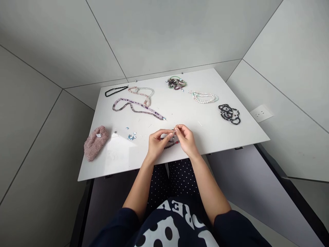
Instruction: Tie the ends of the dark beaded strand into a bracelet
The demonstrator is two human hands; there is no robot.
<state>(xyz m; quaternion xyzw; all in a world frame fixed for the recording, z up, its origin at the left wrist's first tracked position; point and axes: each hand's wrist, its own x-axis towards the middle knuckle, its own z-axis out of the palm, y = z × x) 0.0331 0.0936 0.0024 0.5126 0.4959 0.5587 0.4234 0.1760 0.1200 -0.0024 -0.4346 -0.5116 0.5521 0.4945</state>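
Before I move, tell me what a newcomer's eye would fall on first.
Likely the fluffy pink bundle at the left end of the white table. Next, the left hand and right hand, fingertips close together at the near edge, by a dark and red bead string. Black beads lie tangled toward the right.

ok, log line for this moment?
left hand: pinching | right hand: pinching, fingertips near left's | dark-and-red beaded strand: between hands | pink fuzzy item: left side

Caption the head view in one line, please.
Left hand and right hand work together on a dark and red beaded strand at a white table.
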